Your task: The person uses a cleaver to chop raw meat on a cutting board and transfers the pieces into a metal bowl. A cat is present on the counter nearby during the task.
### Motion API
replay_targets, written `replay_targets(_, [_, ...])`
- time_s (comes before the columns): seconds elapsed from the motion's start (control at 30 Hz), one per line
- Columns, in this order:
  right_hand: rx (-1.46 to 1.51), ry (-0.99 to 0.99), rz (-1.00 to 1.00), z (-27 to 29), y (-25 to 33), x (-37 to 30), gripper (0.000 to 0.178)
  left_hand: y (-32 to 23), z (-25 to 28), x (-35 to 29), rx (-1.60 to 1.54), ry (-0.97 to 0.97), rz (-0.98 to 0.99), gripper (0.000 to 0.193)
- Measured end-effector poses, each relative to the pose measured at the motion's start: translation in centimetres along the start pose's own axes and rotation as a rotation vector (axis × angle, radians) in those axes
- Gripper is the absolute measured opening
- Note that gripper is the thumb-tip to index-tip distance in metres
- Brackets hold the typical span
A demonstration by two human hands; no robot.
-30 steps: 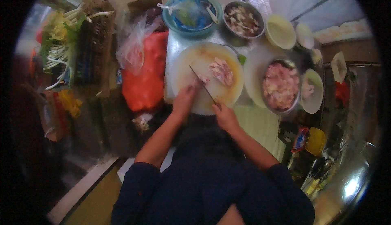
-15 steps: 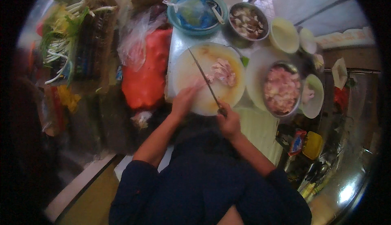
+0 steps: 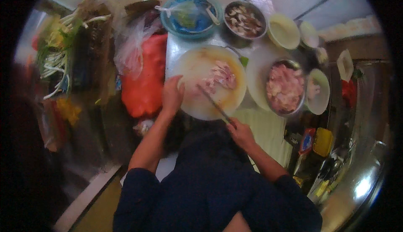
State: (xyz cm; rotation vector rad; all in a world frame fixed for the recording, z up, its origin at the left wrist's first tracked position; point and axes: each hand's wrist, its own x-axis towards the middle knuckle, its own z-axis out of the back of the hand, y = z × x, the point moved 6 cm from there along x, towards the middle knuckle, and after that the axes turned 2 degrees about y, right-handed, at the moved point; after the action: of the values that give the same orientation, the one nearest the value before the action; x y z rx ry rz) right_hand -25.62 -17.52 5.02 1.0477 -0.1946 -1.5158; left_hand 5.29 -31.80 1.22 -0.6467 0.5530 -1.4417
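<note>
A round pale cutting board (image 3: 197,108) lies in front of me with a pile of raw pink meat (image 3: 223,75) on its right half and smaller bits by the knife tip. My right hand (image 3: 241,133) is closed round the handle of a long knife (image 3: 216,105). The knife's blade slants over the board toward the upper left, its tip at the small bits. At the board's left rim is my left hand (image 3: 172,94), thumb and fingers apart, with no meat in it. Whether it touches the rim is hard to tell.
Right of the board stands a metal bowl of cut meat (image 3: 285,87), then a pale bowl (image 3: 317,91). Behind are a blue-green basin (image 3: 191,34) and a metal bowl of mushroom-like pieces (image 3: 245,19). A full red sack (image 3: 145,76) and green onions (image 3: 54,66) lie to the left.
My left hand has moved off the meat to the board's left rim. The knife has shifted, its tip now lower, nearer me. The view has moved slightly.
</note>
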Motion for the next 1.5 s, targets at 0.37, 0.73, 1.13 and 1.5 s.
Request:
replay_targets(0.37, [-0.042, 0.025, -0.058, -2.2, 0.7, 3.1, 0.047, -10.3, -12.8, 4.8, 0.455, 0.539, -0.343, 0.023])
replay_targets(0.73, [-0.034, 0.191, -0.048, -3.4, 1.2, 3.2, 0.052, -9.8, -14.3, 4.7, 0.617, 0.537, -0.51, 0.026])
replay_targets(1.13, [-0.017, 0.149, -0.029, -1.9, 2.0, 5.2, 0.044, -9.3, -16.0, 2.6, 0.629, 0.714, -0.53, 0.03])
replay_targets(1.5, [0.214, 0.007, -0.137, -0.5, -2.3, 4.5, 0.047, -14.0, -4.8, 1.7, 0.053, 0.326, -0.331, 0.021])
